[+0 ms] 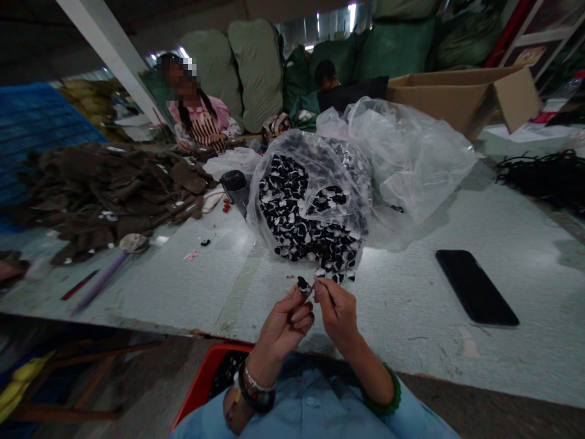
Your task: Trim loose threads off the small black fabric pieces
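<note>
Near the table's front edge, my left hand (287,317) pinches a small black-and-white piece (303,283) between thumb and finger. My right hand (337,305) is closed just beside it, its fingertips meeting the piece's right side; whatever they grip is too small to make out. Right behind both hands lies an open clear plastic bag (315,213), full of similar black-and-white pieces. A few of these have spilled from its mouth onto the table.
A black phone (476,286) lies at right on the table (393,341). Brown fabric pieces (119,189) are heaped at left, near a purple-handled tool (103,280). A cardboard box (439,97) and black cords (548,177) are farther right. Two people sit across. A red bin (201,378) stands below.
</note>
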